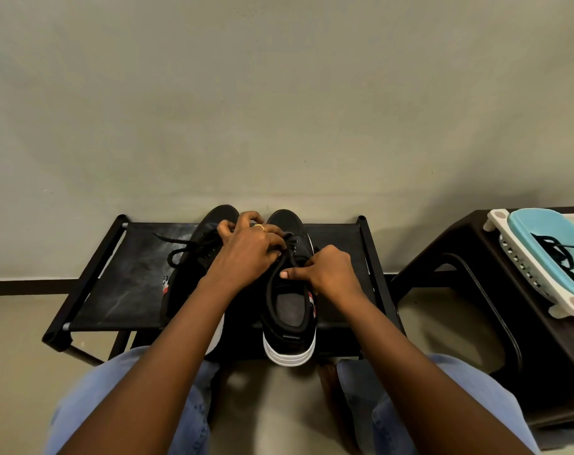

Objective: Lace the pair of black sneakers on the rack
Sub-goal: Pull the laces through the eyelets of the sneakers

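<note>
Two black sneakers with white soles stand side by side on a low black rack (pixel 121 284), toes toward the wall. The left sneaker (pixel 187 277) has a black lace (pixel 177 251) trailing out to its left. My left hand (pixel 249 247) lies across both shoes with curled fingers at the eyelets of the right sneaker (pixel 289 310), pinching its lace there. My right hand (pixel 325 270) grips the right side of that sneaker's collar, thumb pointing left over the opening.
A dark brown plastic stool (pixel 476 277) stands to the right, carrying a white and blue basket (pixel 535 251) with another black lace in it. A plain wall runs behind the rack. My knees in blue jeans are just below the rack's front edge.
</note>
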